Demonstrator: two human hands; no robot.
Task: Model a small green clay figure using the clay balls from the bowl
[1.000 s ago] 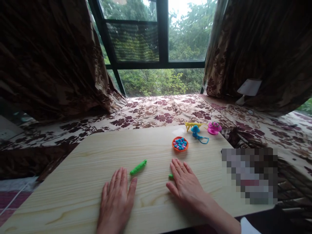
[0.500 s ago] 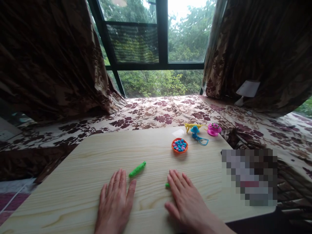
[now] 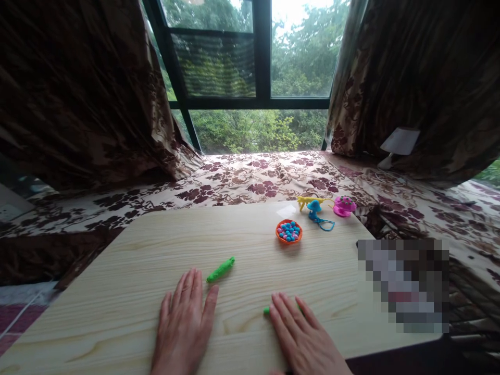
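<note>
On the pale wooden desk [image 3: 156,239], nearer me than the orange ball-filled bowl [image 3: 289,242], a plump green clay roll [image 3: 221,270] looks shaped, a thin green clay strip [image 3: 266,311] unfinished beneath my flat right hand [image 3: 300,334], left hand [image 3: 185,324] open.

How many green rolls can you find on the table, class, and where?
2. One green roll lies beside the left hand; a second roll, mostly covered, is under the right hand. More could be hidden beneath the hands.

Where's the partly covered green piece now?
In the head view, right of centre, the green piece lies on the table under the right hand, nearer the camera than the orange bowl.
</note>
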